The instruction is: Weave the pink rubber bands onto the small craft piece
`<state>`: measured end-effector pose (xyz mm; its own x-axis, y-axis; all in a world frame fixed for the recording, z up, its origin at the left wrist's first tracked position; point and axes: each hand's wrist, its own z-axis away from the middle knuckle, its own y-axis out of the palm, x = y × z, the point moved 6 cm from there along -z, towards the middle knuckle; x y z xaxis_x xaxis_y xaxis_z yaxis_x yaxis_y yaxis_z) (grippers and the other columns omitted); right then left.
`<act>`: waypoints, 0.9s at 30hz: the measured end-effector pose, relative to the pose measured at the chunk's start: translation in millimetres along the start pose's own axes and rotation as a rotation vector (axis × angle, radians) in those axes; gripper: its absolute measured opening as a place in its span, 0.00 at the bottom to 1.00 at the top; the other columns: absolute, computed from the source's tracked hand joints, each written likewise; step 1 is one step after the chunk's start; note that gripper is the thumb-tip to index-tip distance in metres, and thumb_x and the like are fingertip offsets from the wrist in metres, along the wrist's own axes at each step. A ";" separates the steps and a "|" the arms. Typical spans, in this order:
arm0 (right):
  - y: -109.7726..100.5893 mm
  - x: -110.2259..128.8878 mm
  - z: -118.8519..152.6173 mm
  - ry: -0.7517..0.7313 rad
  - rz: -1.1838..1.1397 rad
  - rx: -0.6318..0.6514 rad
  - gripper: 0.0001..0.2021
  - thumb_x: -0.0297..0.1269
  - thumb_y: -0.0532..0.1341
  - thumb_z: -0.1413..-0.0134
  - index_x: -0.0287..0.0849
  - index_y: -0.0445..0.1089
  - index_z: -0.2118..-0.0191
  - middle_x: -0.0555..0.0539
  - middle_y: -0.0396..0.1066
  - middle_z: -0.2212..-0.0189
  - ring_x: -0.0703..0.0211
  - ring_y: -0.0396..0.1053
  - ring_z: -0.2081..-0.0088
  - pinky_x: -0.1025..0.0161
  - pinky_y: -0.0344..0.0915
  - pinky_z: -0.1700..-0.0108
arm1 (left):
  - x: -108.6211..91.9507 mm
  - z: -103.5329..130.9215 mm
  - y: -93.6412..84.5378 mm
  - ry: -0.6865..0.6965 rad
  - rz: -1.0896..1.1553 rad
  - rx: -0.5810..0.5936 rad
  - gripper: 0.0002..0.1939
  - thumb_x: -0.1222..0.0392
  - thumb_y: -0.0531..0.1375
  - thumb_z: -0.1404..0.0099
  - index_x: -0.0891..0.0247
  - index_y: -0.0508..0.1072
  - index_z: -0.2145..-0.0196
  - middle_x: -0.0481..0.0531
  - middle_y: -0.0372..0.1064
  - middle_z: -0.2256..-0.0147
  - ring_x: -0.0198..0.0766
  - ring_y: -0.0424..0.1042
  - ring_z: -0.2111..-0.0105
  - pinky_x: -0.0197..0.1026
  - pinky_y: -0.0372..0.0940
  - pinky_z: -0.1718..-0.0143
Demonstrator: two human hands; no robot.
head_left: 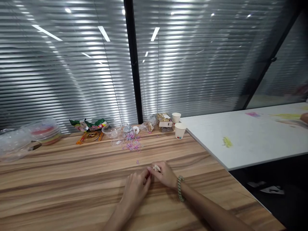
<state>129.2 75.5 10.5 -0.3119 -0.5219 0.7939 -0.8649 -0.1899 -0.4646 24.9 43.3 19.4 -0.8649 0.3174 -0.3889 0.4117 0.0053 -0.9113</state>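
Over the front of the wooden table, my two hands meet at the fingertips. My right hand [164,175], with a twisted green band [180,188] at its wrist, is closed around a small bundle of cream-white pieces [157,168]. What kind of pieces they are cannot be made out. My left hand [137,183] is closed too, its thumb and forefinger pinched against the right fingertips; what lies in that pinch is hidden. Just beyond the hands lies one tiny pink piece [137,162]. Farther back is a scattered pile of small pink and purple pieces [133,146].
Along the window side of the wooden table [72,179] stand stacked plastic containers [47,131], snack packets [91,133], a clear bowl [112,131], a box [165,120] and two paper cups [180,131]. A white table [255,138] with yellow bits adjoins on the right; another person's hand [304,117] shows there.
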 end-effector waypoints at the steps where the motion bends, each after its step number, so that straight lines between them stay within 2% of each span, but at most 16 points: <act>1: 0.0 -0.1 -0.1 0.002 0.001 0.003 0.16 0.39 0.51 0.47 0.43 0.53 0.83 0.52 0.54 0.85 0.64 0.52 0.80 0.63 0.50 0.76 | 0.1 -0.1 -0.1 -0.004 -0.010 0.006 0.11 0.60 0.49 0.37 0.57 0.71 0.66 0.48 0.69 0.78 0.35 0.65 0.79 0.34 0.45 0.78; 8: -0.3 -1.3 -0.2 0.010 0.016 0.002 0.16 0.39 0.51 0.47 0.43 0.53 0.83 0.52 0.54 0.85 0.64 0.52 0.80 0.63 0.49 0.76 | 0.9 -1.0 -1.4 0.006 -0.068 0.006 0.12 0.60 0.48 0.36 0.57 0.71 0.63 0.50 0.71 0.76 0.37 0.69 0.75 0.34 0.47 0.77; 19: -0.4 2.3 -0.5 -0.048 0.100 -0.001 0.17 0.39 0.52 0.47 0.40 0.53 0.83 0.55 0.53 0.86 0.69 0.50 0.81 0.69 0.49 0.76 | 1.8 -0.5 0.8 0.001 -0.082 0.004 0.11 0.61 0.49 0.37 0.59 0.71 0.64 0.50 0.71 0.76 0.38 0.69 0.76 0.35 0.44 0.78; 27: -0.6 2.2 -1.3 -0.047 0.135 0.000 0.17 0.38 0.52 0.47 0.41 0.52 0.84 0.55 0.52 0.87 0.69 0.50 0.82 0.69 0.47 0.77 | -0.1 0.0 3.0 -0.001 -0.097 0.025 0.11 0.61 0.49 0.37 0.59 0.70 0.63 0.51 0.72 0.72 0.41 0.70 0.72 0.36 0.48 0.75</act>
<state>128.5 75.5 13.1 -0.4067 -0.5810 0.7050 -0.8163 -0.1153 -0.5659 26.3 43.3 16.8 -0.9006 0.3160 -0.2983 0.3184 0.0125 -0.9479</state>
